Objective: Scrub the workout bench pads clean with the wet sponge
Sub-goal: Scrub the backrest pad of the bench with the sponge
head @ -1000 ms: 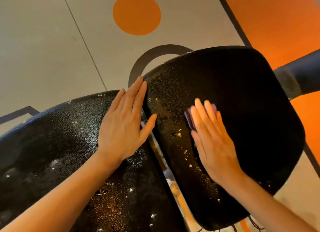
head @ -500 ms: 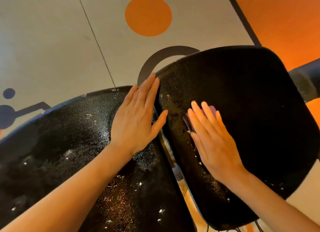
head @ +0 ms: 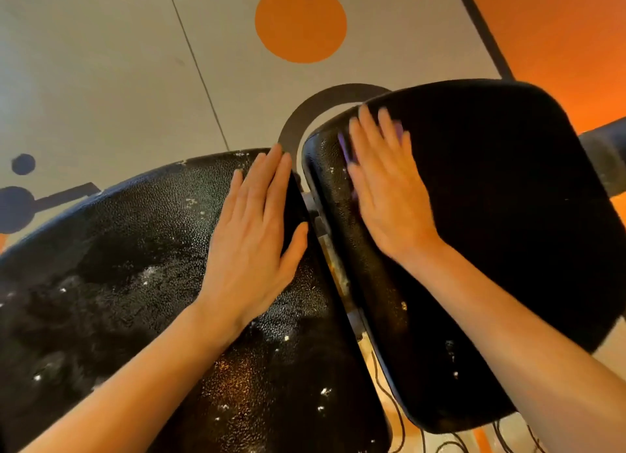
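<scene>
Two black pads in view, w/ a narrow gap and bare frame [head: 321,230] between them. The left pad [head: 135,266] is wet and flecked w/ white suds or grit; the right pad [head: 491,215] looks dull and mostly dry on its far side, w/ a few specks near its inner edge.

Right hand [head: 389,202] lies flat on the right pad's upper inner corner, fingers straight, pressing the purple sponge [head: 345,149] under the palm; only slivers of it peek out by the fingers. So that grip is released: a flat press, no clench. Hand looks blurred, so prob. mid-stroke. Left hand [head: 254,239] rests palm-down on the left pad near its inner edge, fingers straight, thumb out toward the gap, holding nothing; it seems to be bracing.

Step in hand, by my read: scrubbing the right pad, inner strip. Much of that pad seems not yet covered. Next move prob. calls for firm flat pressure, overlapping passes out toward the pad's right side and near edge, and keeping the sponge from sliding off into the gap.
</scene>
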The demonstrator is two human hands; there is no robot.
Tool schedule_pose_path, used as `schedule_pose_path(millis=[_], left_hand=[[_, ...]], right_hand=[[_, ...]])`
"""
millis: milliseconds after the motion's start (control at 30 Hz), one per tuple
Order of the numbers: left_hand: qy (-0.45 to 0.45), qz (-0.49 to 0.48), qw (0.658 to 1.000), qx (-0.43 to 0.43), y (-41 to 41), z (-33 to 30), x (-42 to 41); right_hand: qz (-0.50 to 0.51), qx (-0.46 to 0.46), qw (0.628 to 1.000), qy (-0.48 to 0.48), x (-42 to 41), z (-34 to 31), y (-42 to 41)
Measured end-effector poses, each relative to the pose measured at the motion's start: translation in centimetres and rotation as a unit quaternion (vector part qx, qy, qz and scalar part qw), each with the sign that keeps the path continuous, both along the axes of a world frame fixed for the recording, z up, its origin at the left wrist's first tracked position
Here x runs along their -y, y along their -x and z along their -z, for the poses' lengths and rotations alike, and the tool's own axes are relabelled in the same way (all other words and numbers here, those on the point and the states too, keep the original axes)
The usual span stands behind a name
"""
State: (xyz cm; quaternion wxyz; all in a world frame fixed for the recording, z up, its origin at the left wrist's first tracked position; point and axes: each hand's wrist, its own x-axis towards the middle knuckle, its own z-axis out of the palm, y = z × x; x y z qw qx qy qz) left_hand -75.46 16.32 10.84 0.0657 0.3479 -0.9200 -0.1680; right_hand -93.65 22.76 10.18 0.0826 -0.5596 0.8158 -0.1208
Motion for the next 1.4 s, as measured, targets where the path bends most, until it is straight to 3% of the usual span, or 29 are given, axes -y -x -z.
schedule_pose_path(millis=[100, 200, 267, 400, 500, 700, 900, 1067, 1133, 1300, 1400], left_hand=[[0.014, -0.008, 1.0, 0.023, -0.6, 0.4, -0.5], [0.011, -0.016, 1.0, 0.021, -0.3, 0.4, -0.5], [0.006, -0.015, 1.0, 0.021, -0.2, 0.3, -0.5], [0.012, -0.013, 0.999, 0.031, -0.3, 0.4, -0.6], [0.015, -0.009, 0.999, 0.031, -0.3, 0.5, -0.6], [0.015, -0.01, 1.0, 0.01, -0.4, 0.5, -0.6], [0.016, -0.007, 1.0, 0.013, -0.5, 0.7, -0.6], [0.022, 0.002, 1.0, 0.015, -0.6, 0.7, -0.5], [0.026, -0.001, 0.999, 0.02, -0.7, 0.7, -0.5], [0.003, 0.004, 1.0, -0.005, -0.8, 0.6, -0.5], [-0.011, 0.031, 0.999, -0.026, -0.5, 0.2, -1.8]], right_hand=[[0.002, -0.03, 1.0, -0.001, 3.3, 0.1, -0.7], [-0.163, -0.084, 0.983, -0.029, -0.9, 0.1, -0.1], [-0.196, -0.06, 0.977, -0.056, -4.1, -0.3, -0.1], [-0.102, -0.061, 0.993, -0.019, 0.6, 0.1, -1.9], [-0.094, -0.103, 0.99, -0.019, 3.7, 0.2, -2.4], [-0.106, -0.086, 0.986, -0.1, -10.0, -0.6, -5.2], [-0.051, -0.096, 0.992, -0.064, 2.2, -0.4, -3.6], [-0.063, -0.104, 0.984, -0.131, -13.0, -1.1, -7.4], [-0.082, -0.087, 0.983, -0.142, -15.4, -1.2, -7.6], [-0.033, -0.096, 0.991, -0.082, -3.6, 0.0, -5.3], [-0.028, -0.118, 0.988, -0.096, -6.8, 0.4, -6.0]])
